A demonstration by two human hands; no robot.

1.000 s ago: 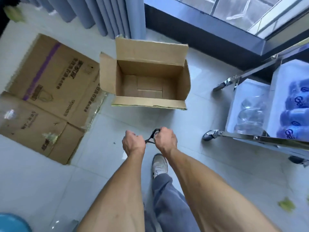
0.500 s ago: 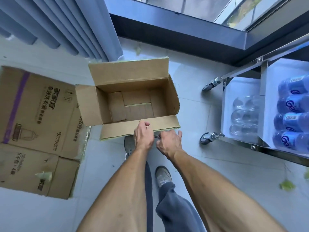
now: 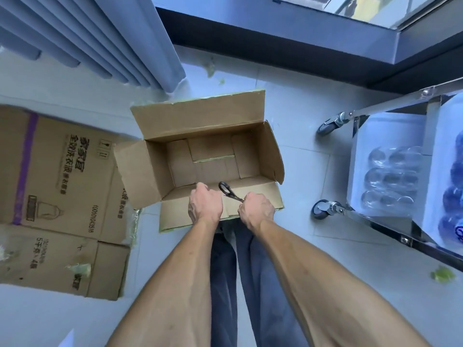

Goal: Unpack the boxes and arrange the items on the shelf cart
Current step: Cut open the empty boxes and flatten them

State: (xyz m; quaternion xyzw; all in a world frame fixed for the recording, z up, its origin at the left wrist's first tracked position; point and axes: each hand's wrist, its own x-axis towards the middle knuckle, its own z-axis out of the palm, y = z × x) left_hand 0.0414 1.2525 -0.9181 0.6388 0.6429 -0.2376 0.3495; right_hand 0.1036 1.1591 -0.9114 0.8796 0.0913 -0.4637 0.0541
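Gripping scissors (image 3: 229, 192) — right hand (image 3: 256, 209) — over open box (image 3: 200, 156).

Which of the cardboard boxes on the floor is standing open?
The plain brown box directly ahead of the hands, flaps spread and inside empty. The printed box with the purple stripe to its left lies flattened on the floor.

open box (image 3: 200, 156) between flattened carton (image 3: 57, 196) and cart (image 3: 390, 171)
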